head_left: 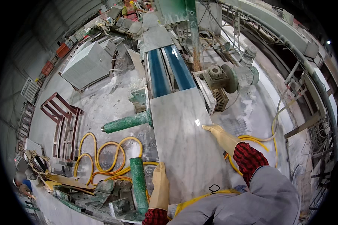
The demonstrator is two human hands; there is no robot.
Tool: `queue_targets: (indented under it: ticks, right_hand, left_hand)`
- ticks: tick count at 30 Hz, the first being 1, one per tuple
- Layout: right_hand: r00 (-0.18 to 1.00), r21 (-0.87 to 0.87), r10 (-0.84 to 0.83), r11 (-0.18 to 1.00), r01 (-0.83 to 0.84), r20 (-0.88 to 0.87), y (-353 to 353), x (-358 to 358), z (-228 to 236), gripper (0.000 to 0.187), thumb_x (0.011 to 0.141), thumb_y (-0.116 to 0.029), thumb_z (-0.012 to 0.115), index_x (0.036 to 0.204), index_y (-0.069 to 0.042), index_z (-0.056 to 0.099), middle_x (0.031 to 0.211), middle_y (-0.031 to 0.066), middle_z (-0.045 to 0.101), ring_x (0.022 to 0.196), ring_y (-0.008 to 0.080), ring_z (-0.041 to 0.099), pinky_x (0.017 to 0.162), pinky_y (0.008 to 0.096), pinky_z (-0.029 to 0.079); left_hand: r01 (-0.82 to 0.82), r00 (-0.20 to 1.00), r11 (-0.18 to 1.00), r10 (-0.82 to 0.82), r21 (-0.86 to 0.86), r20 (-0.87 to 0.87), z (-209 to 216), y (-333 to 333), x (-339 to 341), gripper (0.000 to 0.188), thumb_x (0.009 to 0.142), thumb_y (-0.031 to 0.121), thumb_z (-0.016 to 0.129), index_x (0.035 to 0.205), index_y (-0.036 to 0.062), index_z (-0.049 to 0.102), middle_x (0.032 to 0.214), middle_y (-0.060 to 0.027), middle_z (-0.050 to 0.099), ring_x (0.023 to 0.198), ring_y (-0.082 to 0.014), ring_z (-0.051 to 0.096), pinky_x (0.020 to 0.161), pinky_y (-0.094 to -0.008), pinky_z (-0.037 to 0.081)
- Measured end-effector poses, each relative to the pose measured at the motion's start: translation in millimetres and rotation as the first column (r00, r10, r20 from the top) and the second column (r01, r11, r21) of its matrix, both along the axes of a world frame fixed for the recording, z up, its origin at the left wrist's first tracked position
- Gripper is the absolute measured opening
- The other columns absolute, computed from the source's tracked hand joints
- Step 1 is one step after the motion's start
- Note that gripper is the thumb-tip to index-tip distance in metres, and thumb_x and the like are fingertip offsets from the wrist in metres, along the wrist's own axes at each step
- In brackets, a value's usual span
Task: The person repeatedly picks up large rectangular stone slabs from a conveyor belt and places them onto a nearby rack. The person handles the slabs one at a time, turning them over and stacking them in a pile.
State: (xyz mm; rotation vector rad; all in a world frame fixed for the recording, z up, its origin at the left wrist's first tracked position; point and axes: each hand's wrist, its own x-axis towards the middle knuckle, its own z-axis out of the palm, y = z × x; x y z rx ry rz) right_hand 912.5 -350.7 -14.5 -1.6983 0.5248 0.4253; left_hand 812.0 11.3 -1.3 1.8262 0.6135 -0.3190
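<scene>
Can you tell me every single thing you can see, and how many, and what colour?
Near stone slab: one, pale grey, centre, under the hands
Far stone slab: one, grey, beyond the belts
Belts: two strips, blue, between those slabs
Rollers: two, green, left of the near slab
Hose: coils, count unclear, yellow, floor both sides
Frame: at least one, dark red, left floor
Block stack: one, whitish, upper left
Bins: at least two, orange, far left
Motor: one, grey-green, right
Other people: two, top and lower left
Sleeves: two, red-black checked, below
Left hand: one, cream glove, slab's left edge
Right hand: one, cream glove, slab's right edge
</scene>
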Motion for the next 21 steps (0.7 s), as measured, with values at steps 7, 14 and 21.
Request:
queue_targets:
  ticks: [7,14,21]
  right_hand:
    - [0.961,0.011,-0.229,0.972,0.234,-0.157,25.3,25.7,38.8,0.067,0.098,-0.054,0.077,0.146,-0.008,0.067,0.140,0.0132,0.072,0.127,0.0275,0.068,0.107,0.0447,0.052]
    - [0.960,0.243,0.028,0.969,0.042,-0.279,-8.1,-66.8,14.2,0.064,0.098,-0.049,0.080,0.139,-0.002,0.069,0.115,0.0073,0.077,0.104,0.0209,0.075,0.091,0.0397,0.060]
    - [0.963,0.174,0.089,0.984,-0.044,-0.256,-15.4,-118.3,-25.2,0.048,0.096,-0.043,0.085,0.095,-0.003,0.058,0.075,0.0090,0.065,0.064,0.0203,0.072,0.053,0.0318,0.060]
  left_hand:
    - [0.141,0.988,0.968,-0.151,0.208,0.036,-6.5,14.2,60.0,0.065,0.109,0.057,0.047,0.126,0.0002,0.074,0.117,-0.0211,0.077,0.112,-0.0316,0.072,0.099,-0.0425,0.051]
    - [0.081,0.986,0.696,-0.159,-0.714,-0.043,-7.6,39.5,81.6,0.056,0.102,0.033,0.075,0.147,0.0031,0.060,0.136,-0.0119,0.071,0.117,-0.0250,0.071,0.101,-0.0435,0.057]
    - [0.092,0.885,0.849,-0.310,-0.521,-0.348,-4.1,68.3,34.1,0.049,0.106,0.030,0.073,0.131,-0.0117,0.064,0.102,-0.0192,0.080,0.089,-0.0233,0.079,0.087,-0.0328,0.062]
